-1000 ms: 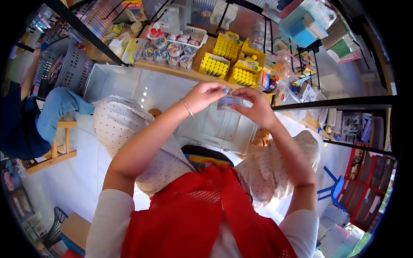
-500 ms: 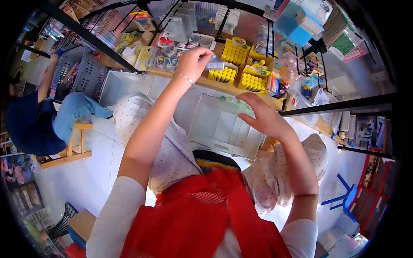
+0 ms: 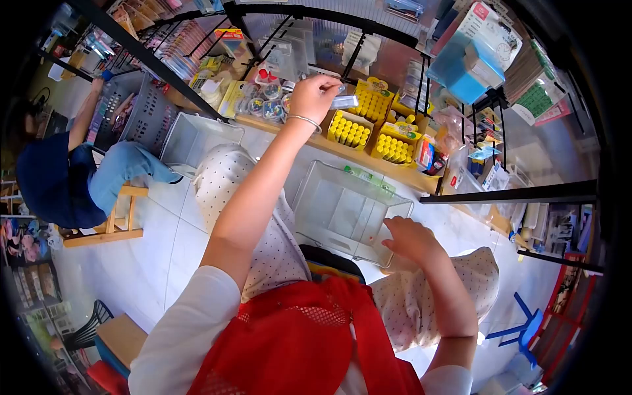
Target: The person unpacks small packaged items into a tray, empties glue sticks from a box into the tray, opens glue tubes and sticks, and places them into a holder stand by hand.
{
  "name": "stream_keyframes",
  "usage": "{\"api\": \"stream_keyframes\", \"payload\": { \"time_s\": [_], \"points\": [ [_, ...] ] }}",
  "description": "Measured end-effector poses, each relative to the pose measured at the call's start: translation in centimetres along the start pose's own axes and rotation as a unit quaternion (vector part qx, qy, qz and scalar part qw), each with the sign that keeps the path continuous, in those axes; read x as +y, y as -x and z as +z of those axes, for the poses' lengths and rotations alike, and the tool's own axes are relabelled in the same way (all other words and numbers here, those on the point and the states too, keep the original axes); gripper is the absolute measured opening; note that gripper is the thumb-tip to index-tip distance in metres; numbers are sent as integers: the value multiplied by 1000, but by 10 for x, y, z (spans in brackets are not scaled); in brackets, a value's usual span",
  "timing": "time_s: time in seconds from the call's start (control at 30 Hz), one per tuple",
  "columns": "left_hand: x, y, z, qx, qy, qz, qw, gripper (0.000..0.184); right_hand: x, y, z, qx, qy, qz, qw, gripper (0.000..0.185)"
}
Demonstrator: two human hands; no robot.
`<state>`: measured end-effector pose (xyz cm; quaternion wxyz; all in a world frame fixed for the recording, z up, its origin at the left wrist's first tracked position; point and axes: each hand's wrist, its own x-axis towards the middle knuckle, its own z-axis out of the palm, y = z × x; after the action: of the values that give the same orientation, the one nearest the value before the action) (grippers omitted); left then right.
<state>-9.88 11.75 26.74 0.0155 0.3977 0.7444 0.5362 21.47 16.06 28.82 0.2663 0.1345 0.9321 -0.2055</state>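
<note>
My left hand (image 3: pixel 314 100) is closed on a small clear plastic box (image 3: pixel 344 102), held above the shelf between round tubs (image 3: pixel 271 110) and yellow boxes of yellow sticks (image 3: pixel 349 131). My right hand (image 3: pixel 411 239) is over the right edge of a clear basket (image 3: pixel 322 191) in front of my knees; its fingers are apart and nothing shows in them. A green-labelled item (image 3: pixel 359 174) lies at the basket's far side.
At the left a person in dark blue (image 3: pixel 59 174) sits on a wooden stool (image 3: pixel 125 220) by a grey basket (image 3: pixel 148 115). A black bar (image 3: pixel 513 193) crosses at the right. A blue stool (image 3: pixel 530 332) stands at the lower right.
My hands, earlier together at the small clear box, have moved apart. My left hand has carried the box up over the shelf; my right hand has come down to the basket's right edge.
</note>
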Motion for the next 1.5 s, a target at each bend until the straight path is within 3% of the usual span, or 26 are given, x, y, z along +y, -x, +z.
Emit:
{"api": "stream_keyframes", "payload": {
  "time_s": [0.17,0.37,0.4,0.87,1.0,1.1,1.2,1.3,1.33,1.43,1.47,1.5],
  "points": [
    [11,-1,-1,-15,-57,29,998,14,5,-2,8,46,14,-26,998,31],
    [10,-4,1,18,-96,44,994,18,4,-8,1,-12,11,19,1000,37],
    [8,-4,1,21,-109,47,993,18,11,-11,11,40,24,-13,999,30],
    [-15,-13,17,9,49,-9,999,14,6,-15,10,1,18,2,1000,38],
    [-23,-18,18,-9,1,-6,1000,15,10,-15,18,44,22,-15,999,31],
    [-34,-24,27,7,100,-16,995,18,9,-15,13,2,16,2,1000,38],
    [-50,-30,37,21,163,-60,985,23,8,-12,12,22,11,-2,1000,36],
    [-72,-43,47,15,209,-46,977,18,10,-14,13,62,39,-16,997,30],
    [-61,-47,45,9,234,-119,965,14,10,-14,9,70,43,-18,996,30],
    [-82,-71,53,3,179,-16,984,16,6,-11,6,95,49,-27,994,30],
    [-83,-77,53,-20,258,-17,966,17,6,-11,7,108,55,-31,992,29],
    [-84,-83,56,3,205,-15,979,19,7,-12,5,123,62,-34,990,28]
  ]
}}
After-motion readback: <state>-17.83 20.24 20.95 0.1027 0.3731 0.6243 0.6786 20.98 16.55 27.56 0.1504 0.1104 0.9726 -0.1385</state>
